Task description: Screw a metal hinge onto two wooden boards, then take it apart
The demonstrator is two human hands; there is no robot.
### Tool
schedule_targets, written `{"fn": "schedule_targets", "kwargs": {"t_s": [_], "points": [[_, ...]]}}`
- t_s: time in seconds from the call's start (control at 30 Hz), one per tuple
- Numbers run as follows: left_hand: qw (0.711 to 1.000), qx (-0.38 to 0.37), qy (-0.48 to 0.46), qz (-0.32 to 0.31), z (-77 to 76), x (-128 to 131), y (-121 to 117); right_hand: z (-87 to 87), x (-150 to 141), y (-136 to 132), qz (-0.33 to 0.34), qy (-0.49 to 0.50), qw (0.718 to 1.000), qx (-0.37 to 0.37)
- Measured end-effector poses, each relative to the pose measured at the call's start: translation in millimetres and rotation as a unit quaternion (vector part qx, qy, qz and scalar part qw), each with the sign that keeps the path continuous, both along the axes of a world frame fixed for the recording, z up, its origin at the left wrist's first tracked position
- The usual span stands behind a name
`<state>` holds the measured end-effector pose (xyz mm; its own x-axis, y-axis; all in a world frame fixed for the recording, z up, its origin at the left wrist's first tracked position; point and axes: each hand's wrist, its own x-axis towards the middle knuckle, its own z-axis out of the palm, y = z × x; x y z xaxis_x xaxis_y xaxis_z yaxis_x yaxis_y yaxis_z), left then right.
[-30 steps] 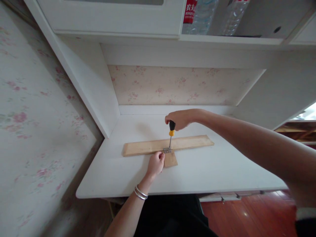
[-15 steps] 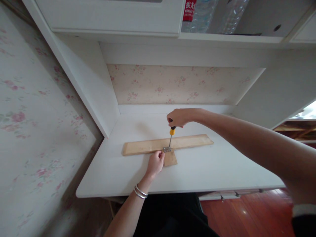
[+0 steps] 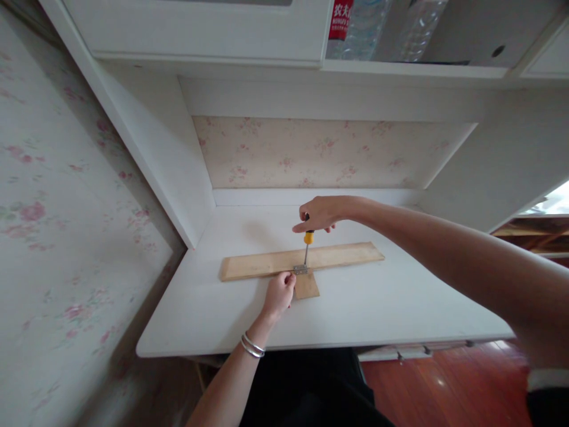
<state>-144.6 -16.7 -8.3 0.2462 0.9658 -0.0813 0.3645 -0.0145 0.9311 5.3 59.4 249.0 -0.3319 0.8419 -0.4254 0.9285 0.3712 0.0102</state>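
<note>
"From my end, where does the hinge (image 3: 300, 269) lie?"

"I have it at about one o'clock from my left hand (image 3: 280, 292), right at the fingertips. From my right hand (image 3: 319, 214) it is lower, around seven o'clock, with the screwdriver (image 3: 308, 238) bridging the gap."

"How are the hands set?"

"My right is partly closed round the dark top of the handle, one digit sticking out toward nine o'clock and others loose on the three o'clock side. My left is curled nearly closed, its tips by the hinge's near-left edge. I can't tell whether it pinches the metal or the wood."

"And the screwdriver?"

"Almost upright. I see its yellow collar below my right hand, and the shaft running down to the hinge. The exact contact of the tip is too small for me to make out."

"What wood is there?"

"A long board (image 3: 342, 255) lies on the white counter (image 3: 382, 302), stretching roughly from nine to three o'clock just beyond my left hand. A short wooden piece (image 3: 307, 286) sits at three o'clock from that hand, close beside it, and the hinge lies where the two meet."

"Anything higher up?"

"Clear plastic bottles (image 3: 365, 29) in a shelf compartment, toward one o'clock, well apart from both hands."
</note>
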Motion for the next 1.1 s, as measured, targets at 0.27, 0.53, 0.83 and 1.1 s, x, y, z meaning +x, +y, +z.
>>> {"fn": "schedule_targets", "kwargs": {"t_s": [0.27, 0.53, 0.83, 1.1], "points": [[1.000, -0.001, -0.005, 0.002, 0.5, 0.0, -0.9, 1.5, -0.8, 1.9, 0.025, 0.000, 1.000, -0.006], [1.000, 0.004, -0.002, 0.004, -0.1, -0.3, -1.2, 0.0, 3.6, 3.4, 0.079, 0.014, 0.995, 0.052], [1.000, 0.009, -0.006, 0.002, -2.4, 0.5, 0.3, 1.6, 3.9, 2.2, 0.075, 0.016, 0.997, 0.031], [1.000, 0.000, -0.013, 0.008, -3.1, 0.5, 0.3, 0.8, 5.6, 4.0, 0.043, 0.036, 0.998, 0.000]]}}
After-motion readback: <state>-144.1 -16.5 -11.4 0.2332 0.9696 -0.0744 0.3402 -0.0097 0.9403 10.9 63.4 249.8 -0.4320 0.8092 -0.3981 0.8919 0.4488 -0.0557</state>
